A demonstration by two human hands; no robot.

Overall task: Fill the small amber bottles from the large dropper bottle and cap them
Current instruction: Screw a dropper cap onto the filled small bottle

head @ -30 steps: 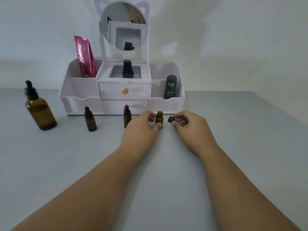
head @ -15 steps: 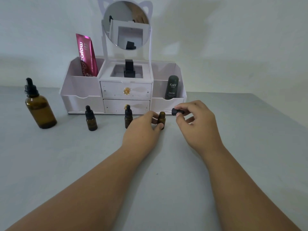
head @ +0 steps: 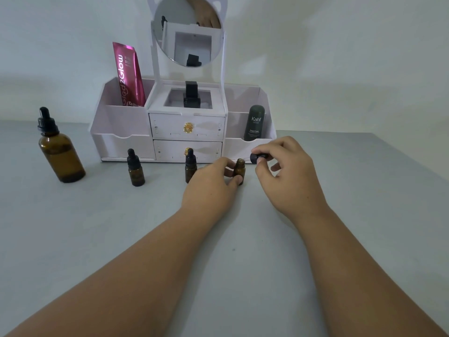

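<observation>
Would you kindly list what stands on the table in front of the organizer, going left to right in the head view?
Large dropper bottle → capped small bottle → second capped small bottle → open small bottle held by the left hand → black cap in the right hand.

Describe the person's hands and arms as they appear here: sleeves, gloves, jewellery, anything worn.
Both arms are bare from the bottom edge of the frame up to the hands, with no sleeve in view. The left hand and the right hand wear no gloves. No ring, watch, bracelet or marking shows on the fingers, wrists or forearms. The nails that show look short and unpainted.
</observation>
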